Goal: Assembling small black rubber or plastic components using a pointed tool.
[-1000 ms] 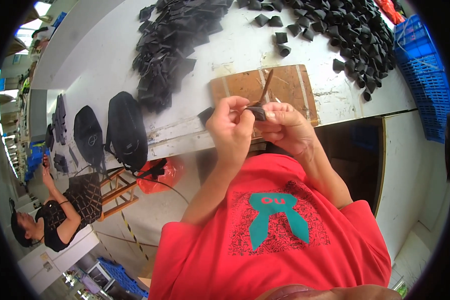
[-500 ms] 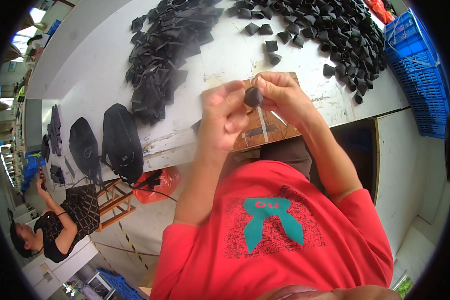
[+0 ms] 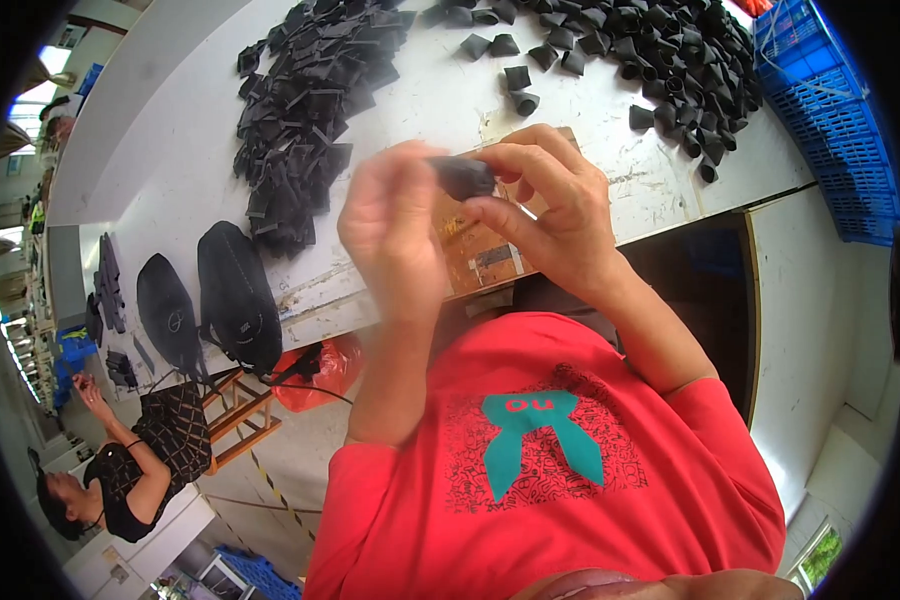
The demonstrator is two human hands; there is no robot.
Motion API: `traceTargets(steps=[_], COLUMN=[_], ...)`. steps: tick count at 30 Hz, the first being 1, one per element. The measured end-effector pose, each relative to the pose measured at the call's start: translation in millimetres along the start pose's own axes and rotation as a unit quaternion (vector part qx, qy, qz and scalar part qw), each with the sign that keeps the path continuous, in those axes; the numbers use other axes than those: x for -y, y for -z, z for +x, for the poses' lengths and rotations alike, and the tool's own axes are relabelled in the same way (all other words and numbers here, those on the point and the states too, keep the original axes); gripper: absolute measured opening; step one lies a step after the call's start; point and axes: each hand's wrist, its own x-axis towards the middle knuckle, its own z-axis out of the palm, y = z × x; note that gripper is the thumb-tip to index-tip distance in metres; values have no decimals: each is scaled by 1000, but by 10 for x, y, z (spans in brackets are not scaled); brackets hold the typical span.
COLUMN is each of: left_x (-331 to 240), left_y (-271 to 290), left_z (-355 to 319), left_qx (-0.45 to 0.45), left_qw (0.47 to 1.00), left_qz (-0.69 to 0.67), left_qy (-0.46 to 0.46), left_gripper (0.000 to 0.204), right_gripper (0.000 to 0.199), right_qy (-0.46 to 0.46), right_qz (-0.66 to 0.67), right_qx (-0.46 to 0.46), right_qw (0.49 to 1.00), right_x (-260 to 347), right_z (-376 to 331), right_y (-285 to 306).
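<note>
Two hands meet above the near edge of the table (image 3: 440, 110), and between them sits one small black piece (image 3: 464, 176), a short folded or rolled bit of what looks like fabric or thin foam. The right hand (image 3: 555, 215) has it clamped: thumb under, forefinger and middle finger curled over the top, so the grip closes on the piece's right end. The left hand (image 3: 395, 235) comes in from the other side with its fingers bunched against the left end; it looks pinched on the piece too, though motion blur hides the fingertips.

Judging by its size and how it sits between fingertips alone, the piece is very light. It seems soft and pliable rather than stiff, likely to flatten or unroll if the grip slackens, and not fragile. The matte surface should not be slippery. The ends are the sensible places to hold, leaving the middle free between the hands.

Just below the grip lies a brown board (image 3: 480, 260) on the table. Beyond the grip, on the far left, a heap of flat black pieces (image 3: 305, 110) spreads out; beyond it to the right lies a scatter of small black cones (image 3: 660, 45), with a blue crate (image 3: 830, 120) further right.
</note>
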Motion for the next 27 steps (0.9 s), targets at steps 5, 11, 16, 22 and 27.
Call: traceTargets(steps=[5, 11, 16, 22, 27], left_x=[-15, 47, -18, -55, 2], left_y=[-55, -64, 1, 30, -32], left_z=[-66, -163, -46, 69, -3], left_qx=[-52, -97, -36, 70, 40], left_qw=[984, 989, 999, 961, 963], left_qz=[-151, -82, 25, 259, 255], left_qy=[73, 77, 19, -69, -74], left_gripper=[11, 12, 14, 7, 3], right_gripper=[16, 14, 12, 13, 14], right_qy=[32, 58, 62, 54, 112], right_qz=[-63, -30, -29, -26, -33], right_qx=[-52, -75, -29, 35, 12], right_qw=[996, 995, 997, 998, 993], right_x=[-9, -142, -168, -151, -328], right_z=[18, -51, -14, 53, -3], right_y=[-36, -119, -14, 86, -17])
